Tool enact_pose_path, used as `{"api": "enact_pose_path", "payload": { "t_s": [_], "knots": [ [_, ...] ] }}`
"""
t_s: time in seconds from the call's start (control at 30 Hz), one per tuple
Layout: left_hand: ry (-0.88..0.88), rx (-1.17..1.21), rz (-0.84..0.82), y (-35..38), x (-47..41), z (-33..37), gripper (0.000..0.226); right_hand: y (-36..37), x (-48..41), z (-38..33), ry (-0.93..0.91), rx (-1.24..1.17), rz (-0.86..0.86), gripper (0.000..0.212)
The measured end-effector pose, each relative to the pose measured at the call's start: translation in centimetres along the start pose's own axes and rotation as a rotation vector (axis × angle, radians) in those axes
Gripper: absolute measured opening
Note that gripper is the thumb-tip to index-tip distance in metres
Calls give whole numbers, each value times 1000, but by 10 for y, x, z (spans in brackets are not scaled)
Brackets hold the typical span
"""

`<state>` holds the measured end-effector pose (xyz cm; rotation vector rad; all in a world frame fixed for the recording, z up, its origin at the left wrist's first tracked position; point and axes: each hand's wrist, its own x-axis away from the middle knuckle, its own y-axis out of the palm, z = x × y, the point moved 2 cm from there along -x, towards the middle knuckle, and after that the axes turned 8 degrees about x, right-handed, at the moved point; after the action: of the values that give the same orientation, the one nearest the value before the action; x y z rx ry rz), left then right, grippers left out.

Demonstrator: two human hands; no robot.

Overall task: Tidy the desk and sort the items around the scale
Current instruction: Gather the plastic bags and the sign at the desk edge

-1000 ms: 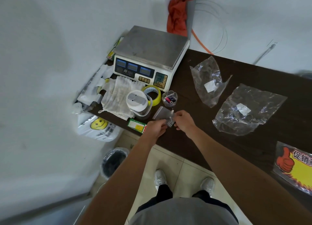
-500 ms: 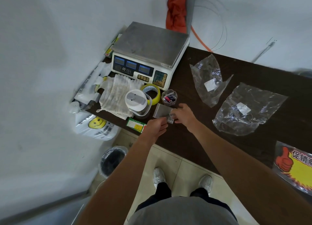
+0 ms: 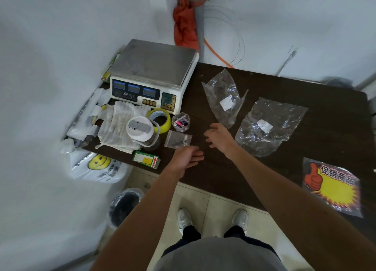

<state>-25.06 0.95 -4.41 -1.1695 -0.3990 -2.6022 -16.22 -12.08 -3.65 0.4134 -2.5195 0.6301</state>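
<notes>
The electronic scale [image 3: 154,73] stands at the desk's far left corner. In front of it lie a white cloth [image 3: 118,126], a white-lidded jar [image 3: 141,131], a yellow tape roll [image 3: 160,119] and a small clear cup [image 3: 181,122] of small items. A small clear zip bag [image 3: 178,139] lies flat on the dark desk [image 3: 223,169]. My left hand [image 3: 188,156] hovers just in front of that bag, fingers relaxed and empty. My right hand [image 3: 220,136] is to the bag's right, fingers spread, holding nothing.
Two crumpled clear plastic bags [image 3: 222,97] [image 3: 266,126] lie on the right half of the desk. A red-and-yellow promo sign [image 3: 333,186] sits at the right front edge. A green card [image 3: 145,159] overhangs the front edge. A bin [image 3: 124,206] and smiley bag [image 3: 97,167] are on the floor.
Both hands held the small zip bag a second ago; it now lies on the desk and both hands have let go and drawn apart.
</notes>
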Motion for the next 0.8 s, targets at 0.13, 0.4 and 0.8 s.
{"api": "enact_pose_path", "payload": {
  "t_s": [0.13, 0.4, 0.8],
  "knots": [
    [-3, -18, -4, 31, 4, 5, 23, -30, 13, 4, -39, 47, 57, 47],
    [-52, -256, -140, 96, 2, -20, 26, -101, 44, 20, -201, 370, 325, 24],
    [-119, -593, -359, 213, 9, -70, 28, -223, 81, 112, -3, 332, 630, 24]
  ]
}}
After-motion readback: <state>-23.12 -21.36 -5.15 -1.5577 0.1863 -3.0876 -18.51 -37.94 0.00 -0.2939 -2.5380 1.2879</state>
